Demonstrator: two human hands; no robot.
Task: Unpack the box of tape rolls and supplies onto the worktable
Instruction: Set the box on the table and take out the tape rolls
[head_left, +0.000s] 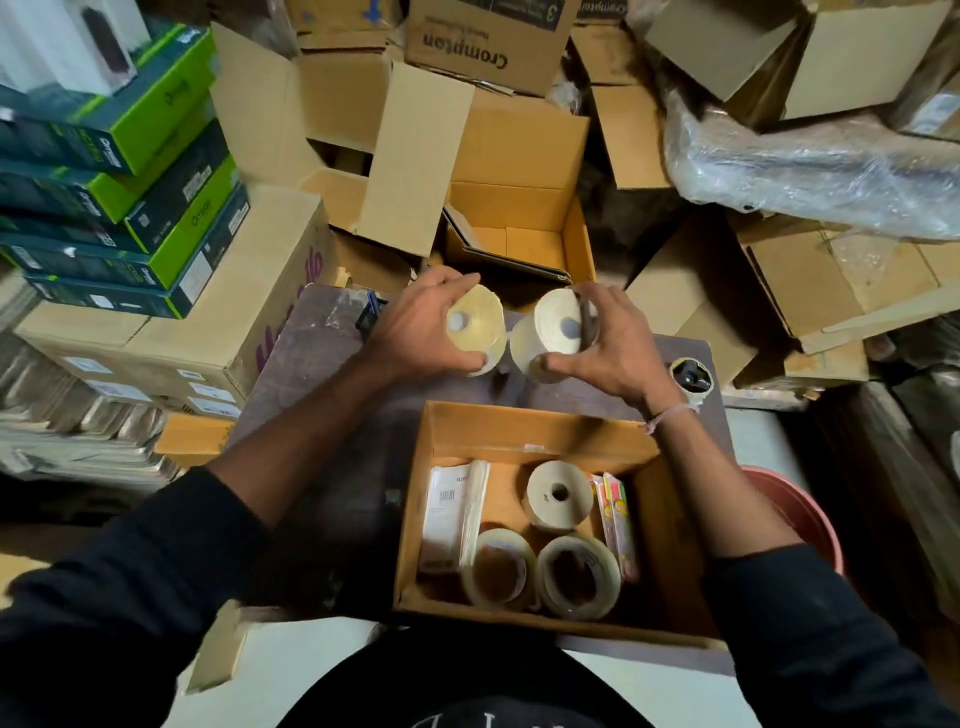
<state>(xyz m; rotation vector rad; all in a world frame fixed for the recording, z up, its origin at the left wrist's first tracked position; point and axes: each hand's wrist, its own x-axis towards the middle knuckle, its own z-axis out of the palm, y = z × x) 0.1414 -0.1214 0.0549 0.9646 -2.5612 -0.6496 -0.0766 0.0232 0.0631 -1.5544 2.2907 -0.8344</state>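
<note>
My left hand (421, 330) grips a cream roll (480, 327) and my right hand (605, 340) grips a second cream roll (553, 325). Both rolls are over the far part of the dark worktable (311, 358), side by side and almost touching. Below them the open cardboard box (524, 431) stands on the table's near part. Inside it lie one more cream roll (558, 493), two clear tape rolls (501, 569) (579, 577), a white labelled packet (452, 514) and a slim colourful packet (618, 525).
A tape roll with a dark core (691, 376) sits at the table's right edge. An empty open carton (519, 228) stands beyond the table. Green boxes (130, 171) are stacked on cartons at the left. Plastic-wrapped goods (810, 166) and more cartons fill the right. A red bucket (800, 514) is at the lower right.
</note>
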